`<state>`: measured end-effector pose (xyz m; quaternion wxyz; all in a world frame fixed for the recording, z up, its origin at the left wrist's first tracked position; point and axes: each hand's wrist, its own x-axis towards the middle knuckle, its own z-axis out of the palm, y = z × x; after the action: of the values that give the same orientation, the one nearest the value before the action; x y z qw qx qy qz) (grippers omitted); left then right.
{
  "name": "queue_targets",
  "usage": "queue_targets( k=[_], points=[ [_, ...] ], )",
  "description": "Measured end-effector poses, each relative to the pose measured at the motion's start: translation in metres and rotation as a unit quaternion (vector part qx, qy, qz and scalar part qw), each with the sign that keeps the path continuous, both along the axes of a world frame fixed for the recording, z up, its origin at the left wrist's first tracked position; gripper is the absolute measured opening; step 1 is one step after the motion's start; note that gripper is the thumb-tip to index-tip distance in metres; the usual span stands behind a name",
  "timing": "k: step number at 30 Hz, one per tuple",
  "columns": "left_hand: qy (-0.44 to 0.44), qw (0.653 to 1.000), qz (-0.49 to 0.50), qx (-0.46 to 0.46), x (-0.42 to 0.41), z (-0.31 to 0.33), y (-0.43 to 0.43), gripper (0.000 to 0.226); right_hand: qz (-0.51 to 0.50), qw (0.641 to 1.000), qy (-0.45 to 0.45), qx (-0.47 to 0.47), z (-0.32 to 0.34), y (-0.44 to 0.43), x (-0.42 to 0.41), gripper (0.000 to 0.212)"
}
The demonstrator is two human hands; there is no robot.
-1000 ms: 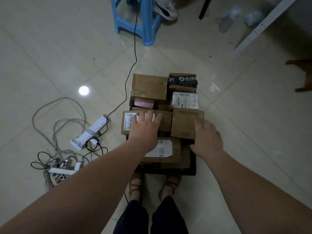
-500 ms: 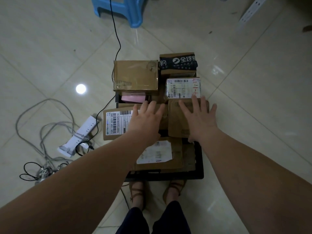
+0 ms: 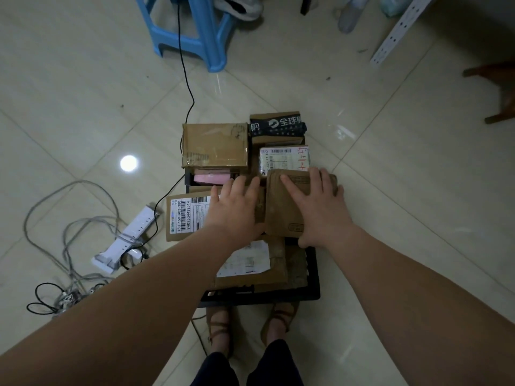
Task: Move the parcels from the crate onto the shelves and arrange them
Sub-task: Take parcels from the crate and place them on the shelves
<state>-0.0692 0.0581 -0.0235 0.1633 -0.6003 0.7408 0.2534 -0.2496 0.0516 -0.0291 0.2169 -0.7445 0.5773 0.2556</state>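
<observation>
Two parcels topping the black crate's (image 3: 259,298) pile are lying under flat hands: the left hand (image 3: 237,207) is resting, fingers (image 3: 245,188) straight, on the barcode-labelled parcel (image 3: 184,218); the right hand (image 3: 317,207) is spreading straight fingers over the plain brown parcel (image 3: 281,213) at its three o'clock. A power strip (image 3: 125,240) is lying on the floor at nine o'clock.

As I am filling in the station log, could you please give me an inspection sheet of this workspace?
Surface: tiled floor, glossy, one light reflection.
Job's things: black crate heaped with cardboard parcels; barcode-labelled box overhangs its left side.
Clutter: blue stool, shoe, bottles beyond the crate.
Hands: left hand flat on the barcode-labelled box; right hand spread over the brown box beside it.
Cables: black cable runs from stool to crate; grey cables and power strip lie left.
Surroundings: perforated metal rail, wooden furniture leg, far right.
</observation>
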Motion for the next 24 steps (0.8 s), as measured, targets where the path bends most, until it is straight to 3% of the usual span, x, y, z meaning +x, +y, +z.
queue_targets(
  k=[3,7,9,12,13,15,19,22,23,24],
  points=[
    [0.08,0.992,0.098,0.015,-0.002,0.023,-0.003,0.094,-0.033,0.999,-0.023,-0.029,0.034,0.005,-0.005,0.141],
    [0.196,0.951,0.235,0.05,-0.005,0.075,-0.011,0.088,-0.101,0.989,-0.095,-0.056,0.085,0.009,-0.006,0.142],
    [0.259,0.918,0.29,0.084,-0.006,0.105,-0.016,0.092,-0.143,0.977,-0.141,-0.066,0.115,0.011,-0.006,0.142],
    [0.36,0.841,0.38,0.134,-0.005,0.143,-0.022,0.121,-0.204,0.954,-0.21,-0.064,0.151,0.016,-0.006,0.141],
    [0.388,0.82,0.397,0.141,-0.004,0.158,-0.023,0.121,-0.221,0.946,-0.227,-0.065,0.165,0.018,-0.006,0.14],
    [0.421,0.801,0.391,0.166,-0.002,0.181,-0.024,0.117,-0.243,0.933,-0.256,-0.069,0.191,0.023,-0.004,0.138],
    [0.428,0.802,0.355,0.217,0.002,0.226,-0.022,0.116,-0.259,0.917,-0.293,-0.079,0.238,0.034,-0.001,0.133],
    [0.429,0.8,0.327,0.263,0.008,0.256,-0.02,0.13,-0.257,0.911,-0.307,-0.096,0.273,0.042,0.001,0.13],
    [0.431,0.798,0.322,0.272,0.009,0.268,-0.019,0.116,-0.255,0.91,-0.311,-0.105,0.284,0.045,0.001,0.129],
    [0.434,0.799,0.318,0.269,0.009,0.279,-0.017,0.088,-0.253,0.908,-0.315,-0.113,0.294,0.047,0.001,0.128]
  ],
)
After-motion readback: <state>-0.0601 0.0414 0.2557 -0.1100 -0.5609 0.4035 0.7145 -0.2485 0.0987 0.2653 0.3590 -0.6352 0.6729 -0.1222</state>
